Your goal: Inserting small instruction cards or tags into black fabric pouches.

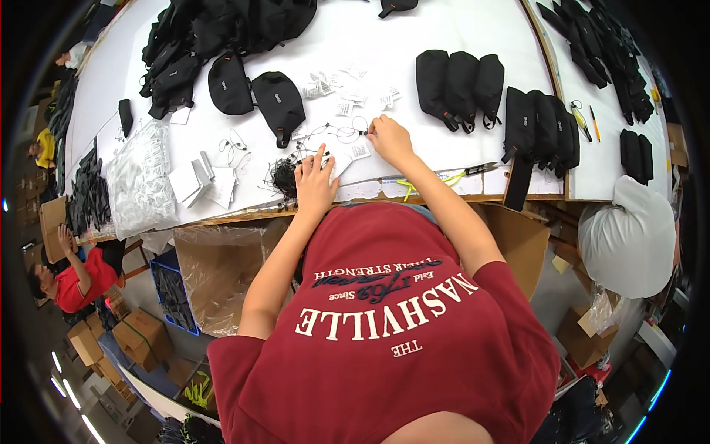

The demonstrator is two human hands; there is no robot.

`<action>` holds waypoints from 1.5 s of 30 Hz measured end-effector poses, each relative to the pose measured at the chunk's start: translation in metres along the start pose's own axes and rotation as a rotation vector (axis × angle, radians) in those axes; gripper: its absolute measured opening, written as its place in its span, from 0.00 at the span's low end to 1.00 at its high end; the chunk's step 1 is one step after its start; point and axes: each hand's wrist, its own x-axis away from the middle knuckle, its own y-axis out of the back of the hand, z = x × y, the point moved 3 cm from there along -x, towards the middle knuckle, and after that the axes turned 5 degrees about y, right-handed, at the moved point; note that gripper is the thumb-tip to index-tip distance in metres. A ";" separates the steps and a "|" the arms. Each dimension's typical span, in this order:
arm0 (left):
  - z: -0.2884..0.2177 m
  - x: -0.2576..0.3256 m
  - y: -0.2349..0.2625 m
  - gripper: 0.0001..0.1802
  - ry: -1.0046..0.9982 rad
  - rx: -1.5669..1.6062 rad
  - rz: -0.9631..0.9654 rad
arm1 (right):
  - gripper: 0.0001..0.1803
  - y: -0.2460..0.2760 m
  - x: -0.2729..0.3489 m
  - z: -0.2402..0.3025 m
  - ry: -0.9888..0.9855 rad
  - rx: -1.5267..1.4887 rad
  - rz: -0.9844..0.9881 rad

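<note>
My right hand (pixel 390 140) is closed in a pinch on a thin black hang-tag string (pixel 346 135), which loops leftward over the white table. A white tag (pixel 359 151) lies just below those fingers. My left hand (pixel 316 185) rests on the table near its front edge, fingers stretched out and somewhat apart. Beside it is a tangled bundle of black strings (pixel 283 177), and part of a white tag (pixel 341 164) shows at its right. Beyond the hands lie two small black pouches (pixel 279 103) and scattered white labels (pixel 345 89).
Black pouches are heaped (pixel 222 29) at the far left, with a row (pixel 460 85) at the right. A clear plastic bag of white pieces (pixel 142 174) and folded white cards (pixel 192 181) sit left. Scissors (pixel 481 169) lie near the front edge. Another person (pixel 78 277) is at far left.
</note>
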 end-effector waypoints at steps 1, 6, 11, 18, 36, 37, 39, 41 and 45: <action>0.000 0.000 0.001 0.24 -0.006 0.004 -0.009 | 0.07 0.002 0.001 -0.002 0.029 0.028 0.051; 0.000 0.000 0.002 0.15 -0.067 0.029 -0.115 | 0.06 0.040 0.025 -0.029 -0.150 0.017 0.059; -0.004 -0.012 0.015 0.06 -0.100 0.161 -0.087 | 0.05 0.091 0.067 -0.076 -0.395 0.240 0.127; -0.007 -0.015 0.002 0.04 -0.132 0.296 0.054 | 0.07 0.071 0.048 -0.040 -0.235 0.091 0.018; -0.007 -0.016 0.001 0.12 -0.204 0.283 -0.047 | 0.07 0.065 0.047 -0.013 -0.411 -0.857 0.104; -0.008 -0.018 0.004 0.12 -0.209 0.283 -0.044 | 0.07 0.073 0.048 -0.005 -0.428 -0.865 0.090; -0.005 -0.022 0.009 0.09 -0.151 0.331 -0.105 | 0.08 0.082 0.051 0.016 -0.441 -0.903 0.042; -0.012 -0.029 0.036 0.12 0.092 0.518 -0.112 | 0.10 0.085 0.054 0.028 -0.380 -0.928 0.050; -0.033 -0.038 0.071 0.15 0.344 1.051 0.083 | 0.08 0.102 0.050 0.068 -0.269 -0.768 -0.017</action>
